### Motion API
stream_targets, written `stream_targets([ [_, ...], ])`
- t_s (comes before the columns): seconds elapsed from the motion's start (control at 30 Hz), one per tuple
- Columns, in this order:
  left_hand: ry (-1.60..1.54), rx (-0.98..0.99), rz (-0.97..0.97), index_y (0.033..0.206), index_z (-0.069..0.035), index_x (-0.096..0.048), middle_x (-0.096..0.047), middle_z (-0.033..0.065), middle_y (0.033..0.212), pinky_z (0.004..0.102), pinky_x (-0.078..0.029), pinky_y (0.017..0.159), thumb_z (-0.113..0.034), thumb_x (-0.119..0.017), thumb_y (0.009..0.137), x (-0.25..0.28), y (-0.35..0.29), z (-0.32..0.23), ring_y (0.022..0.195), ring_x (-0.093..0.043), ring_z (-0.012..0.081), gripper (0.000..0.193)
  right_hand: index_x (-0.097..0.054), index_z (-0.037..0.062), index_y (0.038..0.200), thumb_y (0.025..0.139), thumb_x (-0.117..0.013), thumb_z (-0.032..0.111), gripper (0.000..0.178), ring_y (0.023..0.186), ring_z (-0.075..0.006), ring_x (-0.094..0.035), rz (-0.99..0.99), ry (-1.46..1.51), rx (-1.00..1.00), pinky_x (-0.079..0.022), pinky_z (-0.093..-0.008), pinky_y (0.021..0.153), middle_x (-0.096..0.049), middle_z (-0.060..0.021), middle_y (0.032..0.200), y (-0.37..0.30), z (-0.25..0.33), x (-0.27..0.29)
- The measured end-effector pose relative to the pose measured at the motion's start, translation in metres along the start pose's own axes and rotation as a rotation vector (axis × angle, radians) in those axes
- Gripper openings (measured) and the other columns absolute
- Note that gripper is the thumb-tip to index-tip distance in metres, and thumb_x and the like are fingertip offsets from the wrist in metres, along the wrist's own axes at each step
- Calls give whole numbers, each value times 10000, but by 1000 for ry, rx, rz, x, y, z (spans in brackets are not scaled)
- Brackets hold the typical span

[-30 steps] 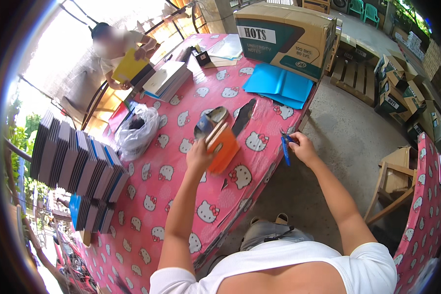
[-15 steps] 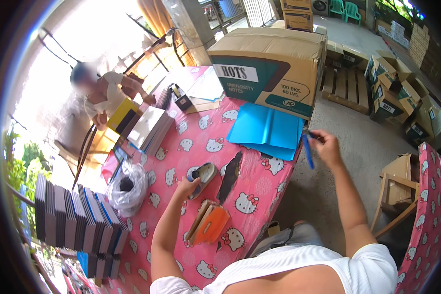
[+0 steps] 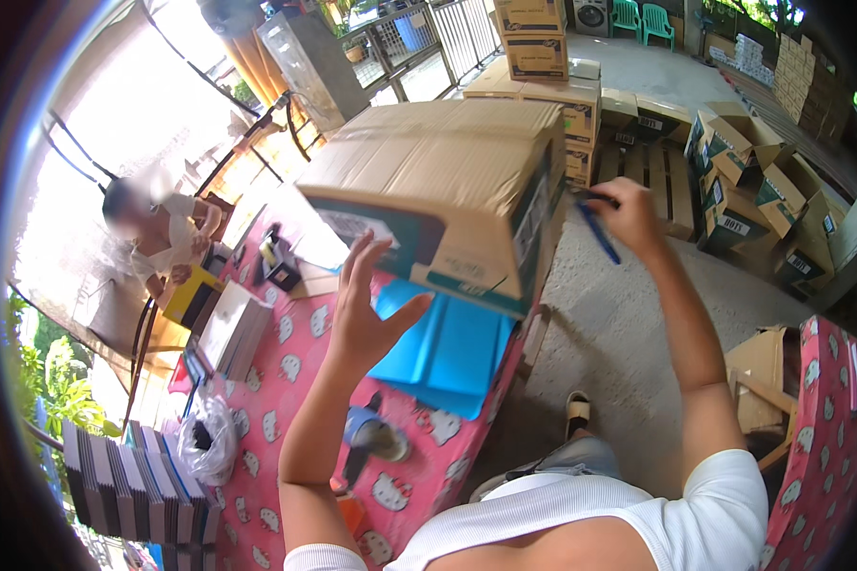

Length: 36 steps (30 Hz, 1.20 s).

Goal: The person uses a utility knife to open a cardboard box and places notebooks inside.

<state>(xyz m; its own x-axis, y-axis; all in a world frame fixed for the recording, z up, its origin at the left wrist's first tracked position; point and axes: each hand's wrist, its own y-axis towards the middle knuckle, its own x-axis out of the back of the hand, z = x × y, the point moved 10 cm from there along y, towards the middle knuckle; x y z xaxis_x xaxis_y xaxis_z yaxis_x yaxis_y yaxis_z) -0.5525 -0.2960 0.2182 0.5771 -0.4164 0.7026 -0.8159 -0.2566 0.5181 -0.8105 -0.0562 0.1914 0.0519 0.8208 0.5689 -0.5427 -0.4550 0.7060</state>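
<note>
My left hand [image 3: 371,309] is raised with fingers spread in front of the large cardboard box [image 3: 438,157] on the table; whether it touches the box I cannot tell. Under and in front of the box lie bright blue sheets or covers [image 3: 448,352]. My right hand [image 3: 627,214], beyond the box's right side, grips a slim blue-handled tool [image 3: 600,233], its exact kind blurred. Below my left hand, a grey-and-blue oval object [image 3: 376,433] rests on the pink tablecloth [image 3: 290,357]. An orange item [image 3: 352,514] is partly hidden behind my left forearm.
Stacked notebooks [image 3: 143,485] and a clear plastic bag [image 3: 209,443] occupy the left side. A co-worker [image 3: 162,233] sits across the table by a yellow-and-black box [image 3: 192,295] and a paper stack [image 3: 233,328]. Opened cartons [image 3: 733,214] and a wooden pallet [image 3: 657,181] are on the right.
My left hand has let go of the grey-and-blue object and risen toward the box. My right hand, still holding the blue tool, is farther forward. The whole view has shifted.
</note>
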Motion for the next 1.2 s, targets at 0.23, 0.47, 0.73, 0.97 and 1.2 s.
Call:
stream_targets([
  [0.23, 447, 12, 219, 1328, -98, -397, -322, 178, 1420, 493, -200, 1081, -413, -805, 588, -110, 152, -76, 1312, -288, 379, 902, -696, 39, 881, 714, -693, 95, 177, 766, -315, -624, 207, 285, 162, -496, -358, 680, -640, -144, 824, 62, -8, -25],
  [0.47, 107, 134, -28, 1151, -52, -553, -599, 169, 1113, 377, -454, 922, -140, -644, 592, -111, 171, -66, 1062, -557, 365, 574, -696, 35, 876, 723, -682, 109, 171, 723, -296, -620, 352, 412, 205, -499, -356, 646, -624, -114, 799, 81, -23, -44],
  [0.73, 103, 48, -212, 1061, -69, -577, -576, 132, 1203, 369, -466, 910, -75, -662, 598, -100, 165, -80, 1096, -566, 317, 471, -684, -10, 891, 700, -695, -34, 192, 663, -233, -628, 328, 488, 196, -492, -296, 581, -623, -123, 784, 82, -16, -45],
  [0.97, 13, -20, -272, 984, -62, -546, -563, 140, 1232, 364, -484, 888, -50, -653, 629, -97, 157, -80, 1087, -580, 309, 371, -701, 14, 874, 748, -609, -73, 179, 660, -180, -625, 38, 355, 388, -495, -282, 587, -637, -99, 743, 103, -54, -28],
  [1.2, -10, -79, -297, 945, -47, -520, -557, 163, 1235, 351, -508, 850, -15, -648, 635, -95, 158, -85, 1059, -596, 310, 337, -688, 0, 912, 747, -679, -7, 165, 657, -170, -626, 300, 418, 266, -498, -283, 571, -630, -105, 757, 103, -36, -9],
])
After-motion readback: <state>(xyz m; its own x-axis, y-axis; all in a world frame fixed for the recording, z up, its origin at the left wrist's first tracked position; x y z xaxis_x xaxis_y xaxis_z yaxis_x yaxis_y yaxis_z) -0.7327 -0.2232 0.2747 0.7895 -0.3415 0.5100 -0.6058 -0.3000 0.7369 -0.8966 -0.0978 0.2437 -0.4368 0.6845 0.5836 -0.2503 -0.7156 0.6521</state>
